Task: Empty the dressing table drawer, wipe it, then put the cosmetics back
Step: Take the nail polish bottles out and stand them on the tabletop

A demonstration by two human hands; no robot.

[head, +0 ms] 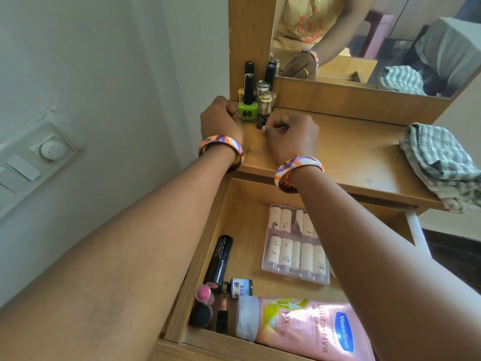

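Pink Vaseline tube (307, 325) lies in drawer (208, 230); left hand (221, 121) grips green bottle (247, 112), right hand (291, 134) pinches gold-capped bottle (263, 110)

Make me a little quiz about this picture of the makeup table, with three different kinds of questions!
1. True or false: the drawer is shut.
2. Where is the striped cloth? A in the drawer; B on the tabletop; C on the floor.
3. Fill in: the left hand holds the ___ nail polish bottle.

Key: 1 false. 2 B. 3 green. The right hand pinches the gold-capped bottle.
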